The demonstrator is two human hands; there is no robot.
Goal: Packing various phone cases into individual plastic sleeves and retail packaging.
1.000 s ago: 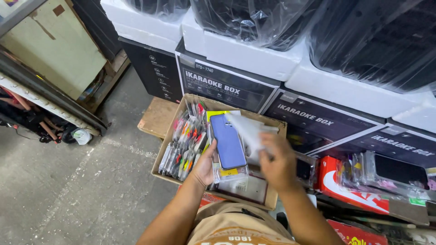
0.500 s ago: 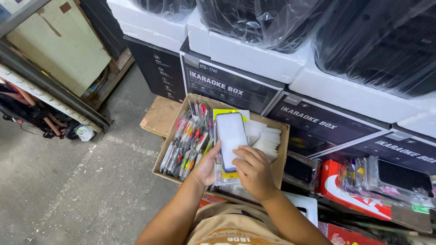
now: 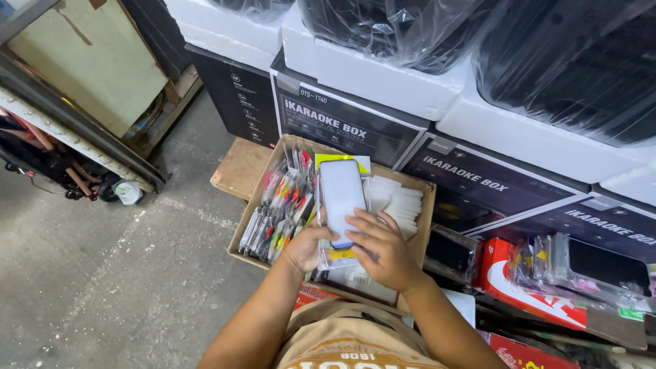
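A pale lavender phone case [image 3: 340, 195] in a clear sleeve is held upright over an open cardboard box [image 3: 254, 213]. My left hand [image 3: 307, 247] grips the case's lower left edge. My right hand [image 3: 383, 249] lies on its lower right part, fingers spread across the front. A yellow-backed packet [image 3: 342, 161] peeks out behind the case. Inside the box stand several colourful packaged items [image 3: 283, 205] on the left and a stack of white packets [image 3: 398, 203] on the right.
Black printed cartons [image 3: 342, 123] topped with white foam and black plastic-wrapped goods [image 3: 396, 41] are stacked behind the box. A red box [image 3: 526, 294] and clear packets [image 3: 588, 266] lie to the right. Grey concrete floor [image 3: 102, 287] spreads left, with a metal rack [image 3: 75, 130].
The blue case seen a second ago gave way to a pale lavender one. My right hand dropped from the loose clear sleeve onto the case's lower front.
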